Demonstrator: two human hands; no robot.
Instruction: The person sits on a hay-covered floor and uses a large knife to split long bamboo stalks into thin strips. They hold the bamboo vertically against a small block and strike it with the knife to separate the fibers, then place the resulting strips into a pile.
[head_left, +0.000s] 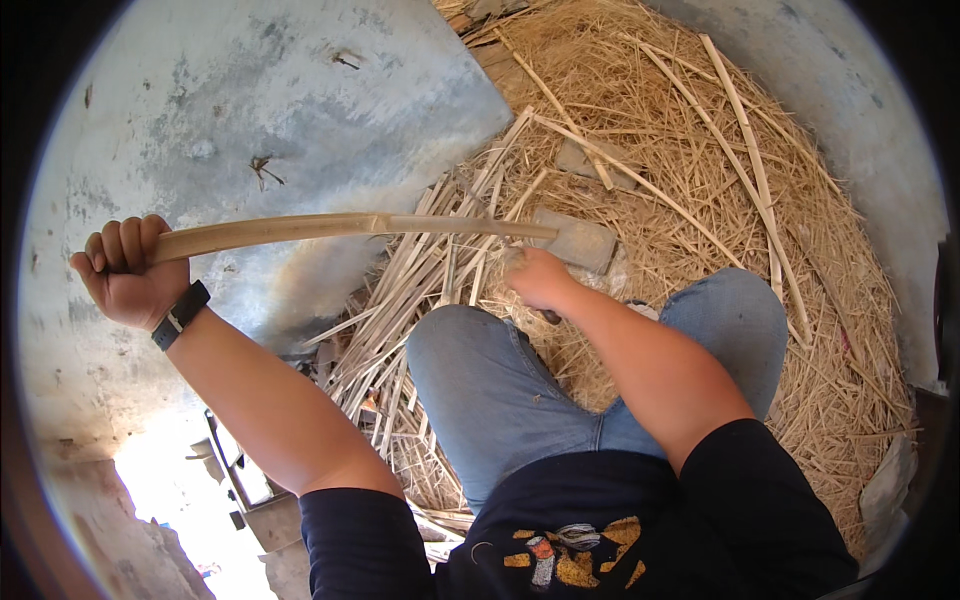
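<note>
Presently, the bamboo strip (300, 229) stretches leftward from the flat block (590, 245), its thin end over it. Well left of the block, the left hand (132, 265) has its grip closed around the thicker end. Just beside the block, the right hand (535, 278) is curled, seemingly around a dark-handled tool (550, 316); its edge I cannot tell. I judge it wise to hold the strip steady and cut with even, gentle pressure.
</note>
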